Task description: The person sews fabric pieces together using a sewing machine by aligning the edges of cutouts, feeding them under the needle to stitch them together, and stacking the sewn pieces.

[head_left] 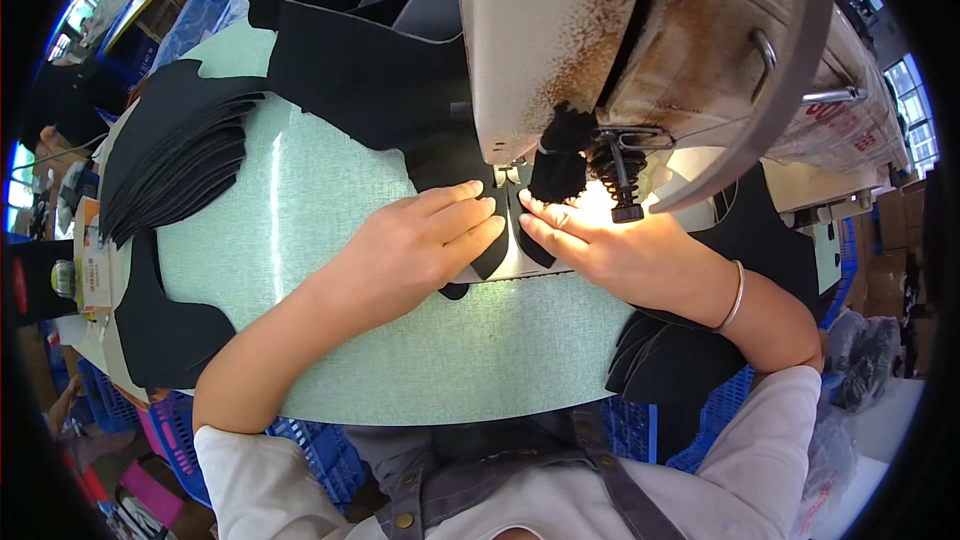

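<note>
A sewing machine stands in front of me with its lamp lit, and its presser foot rests over black fabric. Two narrow ends of that black fabric point toward me, with a slit of light metal plate between them. My left hand lies palm down on the left side, fingers stretched toward the foot. On the other side, my right hand reaches its extended fingertips onto the right fabric end. Both thumbs are mostly hidden.
A fanned stack of black cut pieces lies on the green tabletop at left. More black fabric spreads beyond my left hand. Another black stack hangs over the near right edge. Blue baskets stand below the table.
</note>
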Motion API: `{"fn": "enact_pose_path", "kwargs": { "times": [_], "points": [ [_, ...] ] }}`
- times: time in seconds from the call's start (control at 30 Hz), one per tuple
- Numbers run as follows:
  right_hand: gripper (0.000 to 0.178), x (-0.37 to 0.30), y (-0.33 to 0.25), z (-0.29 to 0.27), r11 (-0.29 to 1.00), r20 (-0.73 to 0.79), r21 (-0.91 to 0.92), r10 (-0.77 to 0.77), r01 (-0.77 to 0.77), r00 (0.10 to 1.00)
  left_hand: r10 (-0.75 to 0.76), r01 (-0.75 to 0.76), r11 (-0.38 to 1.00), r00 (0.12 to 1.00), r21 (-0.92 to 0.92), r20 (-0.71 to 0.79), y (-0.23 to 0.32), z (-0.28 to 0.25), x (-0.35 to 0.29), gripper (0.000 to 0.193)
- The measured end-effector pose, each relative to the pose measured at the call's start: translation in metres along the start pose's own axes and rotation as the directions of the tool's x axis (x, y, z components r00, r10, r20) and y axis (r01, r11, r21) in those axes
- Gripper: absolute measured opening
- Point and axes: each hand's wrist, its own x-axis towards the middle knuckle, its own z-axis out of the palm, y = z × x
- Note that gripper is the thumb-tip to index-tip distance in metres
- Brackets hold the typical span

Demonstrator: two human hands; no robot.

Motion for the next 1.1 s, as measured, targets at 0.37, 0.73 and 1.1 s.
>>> {"fn": "enact_pose_path", "kwargs": {
  "times": [0.37,0.73,1.1],
  "points": [
    [0.028,0.001,0.007,-0.006,0.992,0.075,-0.111,0.067,-0.059,0.995,-0.031,0.033,0.997,0.999,0.075,-0.034,-0.004,0.003,0.003,0.029],
    [0.022,-0.012,0.019,0.041,0.935,-0.059,0.276,0.249,-0.224,0.967,-0.091,0.094,0.994,0.995,0.051,-0.051,-0.015,0.005,0.003,0.027],
    [0.027,-0.008,0.021,0.029,0.923,-0.092,0.319,0.254,-0.213,0.963,-0.067,0.069,0.998,0.989,0.007,-0.133,-0.019,0.008,0.004,0.026]
  ]
}}
